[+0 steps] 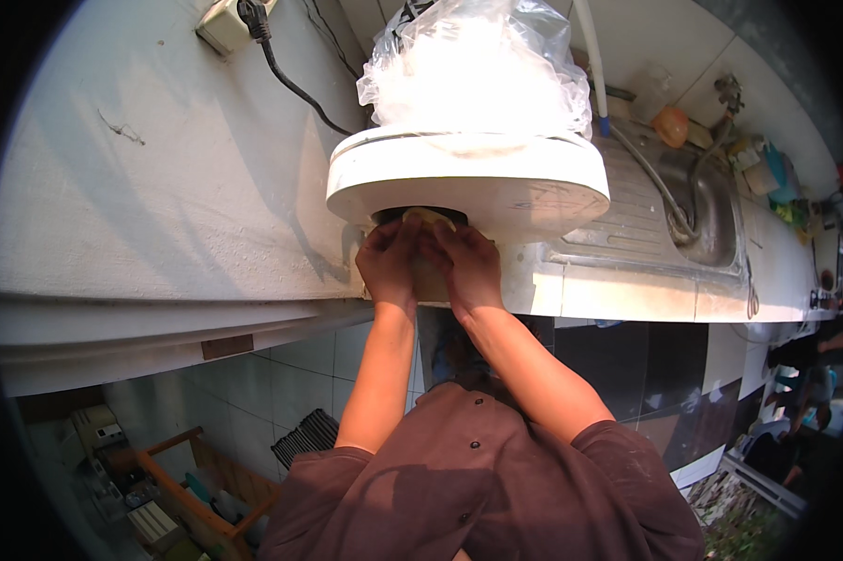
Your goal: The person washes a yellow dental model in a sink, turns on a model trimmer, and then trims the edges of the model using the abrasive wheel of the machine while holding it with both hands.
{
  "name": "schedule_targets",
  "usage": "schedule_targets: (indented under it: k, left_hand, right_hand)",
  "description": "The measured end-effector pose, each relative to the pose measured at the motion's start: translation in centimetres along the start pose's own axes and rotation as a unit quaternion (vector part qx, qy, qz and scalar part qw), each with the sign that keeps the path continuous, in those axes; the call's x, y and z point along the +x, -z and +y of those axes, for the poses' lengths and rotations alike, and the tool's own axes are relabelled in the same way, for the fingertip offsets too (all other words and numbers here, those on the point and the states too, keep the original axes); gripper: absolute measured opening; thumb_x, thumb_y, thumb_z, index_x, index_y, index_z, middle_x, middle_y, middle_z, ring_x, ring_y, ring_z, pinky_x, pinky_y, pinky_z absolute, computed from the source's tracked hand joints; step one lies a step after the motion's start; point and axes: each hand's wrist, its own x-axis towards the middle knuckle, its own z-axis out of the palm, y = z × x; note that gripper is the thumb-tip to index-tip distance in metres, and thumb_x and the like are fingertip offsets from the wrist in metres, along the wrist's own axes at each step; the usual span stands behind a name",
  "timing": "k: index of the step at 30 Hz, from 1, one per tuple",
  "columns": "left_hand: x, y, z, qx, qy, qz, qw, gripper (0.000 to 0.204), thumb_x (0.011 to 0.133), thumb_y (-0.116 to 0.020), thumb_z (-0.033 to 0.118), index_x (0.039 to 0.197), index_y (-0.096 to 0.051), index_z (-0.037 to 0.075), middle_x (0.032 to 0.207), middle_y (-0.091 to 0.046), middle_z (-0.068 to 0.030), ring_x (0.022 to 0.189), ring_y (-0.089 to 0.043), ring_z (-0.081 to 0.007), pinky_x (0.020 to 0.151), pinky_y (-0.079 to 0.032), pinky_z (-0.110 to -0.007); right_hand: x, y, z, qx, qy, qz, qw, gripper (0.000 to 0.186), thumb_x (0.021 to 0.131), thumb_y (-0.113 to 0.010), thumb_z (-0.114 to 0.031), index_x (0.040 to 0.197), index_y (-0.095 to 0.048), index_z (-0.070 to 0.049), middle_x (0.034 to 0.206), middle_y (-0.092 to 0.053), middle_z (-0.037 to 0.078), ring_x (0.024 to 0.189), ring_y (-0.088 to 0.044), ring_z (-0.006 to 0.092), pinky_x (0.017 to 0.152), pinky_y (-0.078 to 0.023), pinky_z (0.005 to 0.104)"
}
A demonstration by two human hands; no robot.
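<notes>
Both hands meet at a dark opening (459, 216) low on the front of a white rounded machine (468, 192). My left hand (387, 266) and my right hand (468, 266) are side by side, fingers closed and pointing up into the opening. Between the fingertips shows a pale yellowish piece (429, 216), soft-looking and curved along its upper edge; its exact kind cannot be made out. The fingers partly cover it, and the inside of the opening is too dark to read. A clear plastic bag (478, 70), glaring in the light, rests on top of the machine.
A black plug and cord (286, 79) run from a wall socket (223, 26) behind the machine. To the right lies a steel sink (711, 210) with a grey hose (650, 173). At lower left are a wooden rack (207, 514) and a striped cloth (305, 438).
</notes>
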Motion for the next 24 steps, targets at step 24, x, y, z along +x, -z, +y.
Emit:
schedule_targets:
  k: [24]
  left_hand:
    - [0.50,-0.01,-0.62,-0.029,0.003,0.026,0.999,0.023,0.078,-0.079,0.014,0.087,-0.066,-0.003,0.081,-0.066,-0.0061,0.070,-0.059,-0.0112,0.065,-0.047,-0.024]
  right_hand:
    - [0.75,-0.05,0.77,0.019,-0.017,0.015,1.000,0.011,0.088,-0.064,-0.006,0.095,-0.059,0.000,0.096,-0.064,0.012,0.087,-0.066,0.0207,0.080,-0.056,0.0319]
